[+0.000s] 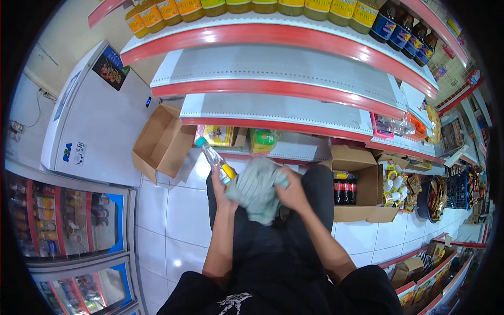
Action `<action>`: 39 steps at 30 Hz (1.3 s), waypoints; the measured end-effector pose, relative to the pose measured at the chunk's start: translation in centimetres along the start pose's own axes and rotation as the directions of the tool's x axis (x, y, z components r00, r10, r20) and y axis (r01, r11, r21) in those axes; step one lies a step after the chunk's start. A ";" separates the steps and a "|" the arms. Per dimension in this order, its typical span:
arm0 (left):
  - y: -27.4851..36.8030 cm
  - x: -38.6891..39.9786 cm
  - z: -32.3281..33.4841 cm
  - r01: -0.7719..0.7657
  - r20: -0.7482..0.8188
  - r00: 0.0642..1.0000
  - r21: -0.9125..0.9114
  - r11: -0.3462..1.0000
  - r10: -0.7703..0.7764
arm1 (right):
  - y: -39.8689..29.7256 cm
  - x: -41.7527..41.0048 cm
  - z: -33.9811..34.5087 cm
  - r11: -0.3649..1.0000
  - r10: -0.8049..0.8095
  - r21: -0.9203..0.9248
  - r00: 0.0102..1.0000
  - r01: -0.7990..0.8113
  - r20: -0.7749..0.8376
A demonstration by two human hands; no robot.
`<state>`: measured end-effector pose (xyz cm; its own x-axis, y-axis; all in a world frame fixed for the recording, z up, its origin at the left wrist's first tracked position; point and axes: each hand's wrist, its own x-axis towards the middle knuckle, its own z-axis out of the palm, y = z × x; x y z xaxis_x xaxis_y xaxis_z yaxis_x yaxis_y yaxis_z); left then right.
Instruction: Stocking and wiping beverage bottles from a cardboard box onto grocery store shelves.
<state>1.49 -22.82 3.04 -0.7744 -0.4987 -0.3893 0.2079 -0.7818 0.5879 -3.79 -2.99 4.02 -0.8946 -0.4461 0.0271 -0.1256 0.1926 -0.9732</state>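
A clear plastic bottle (214, 157) with a teal cap and a yellow label leans up and to the left in my left hand (223, 197). My right hand (292, 192) grips a greyish-green striped cloth (256, 189), which is blurred. The cloth hangs between my hands and covers the lower end of the bottle. Whether the cloth presses on the bottle I cannot tell. Both hands are over my lap, in front of the low white shelf (271, 108) with a red front edge.
Upper shelf holds orange and lemon drink bottles (311, 10) and dark Red Bull bottles (399, 35). An opened cardboard box (165, 141) stands left beside a white freezer (98, 114). At right, another box (354, 157) holds dark cola bottles (345, 191). Glass-door coolers (78, 220) line the left.
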 end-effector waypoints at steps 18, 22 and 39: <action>-2.7 -3.2 8.5 -0.207 0.303 0.945 0.259 0.943 0.123 | -6.5 4.4 -6.0 0.966 -0.138 0.241 0.977 0.096 0.164; -5.3 -5.3 15.1 -0.260 0.455 0.887 0.353 0.899 0.078 | -8.8 0.5 -8.5 0.983 -0.109 0.139 0.989 0.122 -0.098; -1.5 -8.0 61.9 -0.846 0.967 0.137 0.001 0.533 0.216 | -31.6 13.8 -45.8 0.610 -0.757 -0.653 0.088 0.448 -0.647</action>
<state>-29.58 5.52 49.21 -0.6387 0.1251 0.7592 0.7657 0.0056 0.6432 -31.80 24.81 45.64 -0.2615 0.3803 0.8871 -0.7576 0.4886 -0.4328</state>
